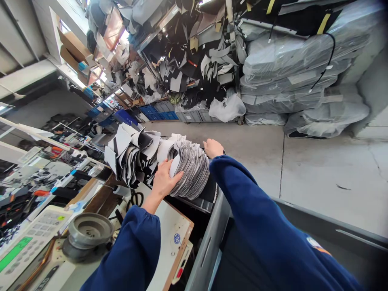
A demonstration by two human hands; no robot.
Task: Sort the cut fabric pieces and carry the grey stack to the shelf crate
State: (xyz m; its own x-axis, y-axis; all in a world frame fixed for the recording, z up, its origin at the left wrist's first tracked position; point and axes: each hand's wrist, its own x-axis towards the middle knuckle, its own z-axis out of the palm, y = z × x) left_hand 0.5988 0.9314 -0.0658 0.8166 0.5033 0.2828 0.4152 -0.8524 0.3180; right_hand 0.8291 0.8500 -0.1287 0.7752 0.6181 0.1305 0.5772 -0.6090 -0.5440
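Observation:
A thick pile of cut fabric pieces (192,171), pale-faced with dark edges, leans over in front of me, bent in a curve. My left hand (165,180) grips the near left side of this pile, thumb and fingers on the pale top pieces. At the pile's far right side is my right hand (214,148), fingers curled in towards its edge; whatever they hold is hidden. Looser white and black cut pieces (131,151) are heaped just left of the pile. Under the pile, part of a dark grey crate (201,205) shows.
A sewing machine with a control panel (33,238) and handwheel (90,230) stands at lower left, beside a white tabletop (165,238). A grey bin (209,238) is close below my right arm. Shelves of scraps and plastic-wrapped bundles (291,60) line the far side.

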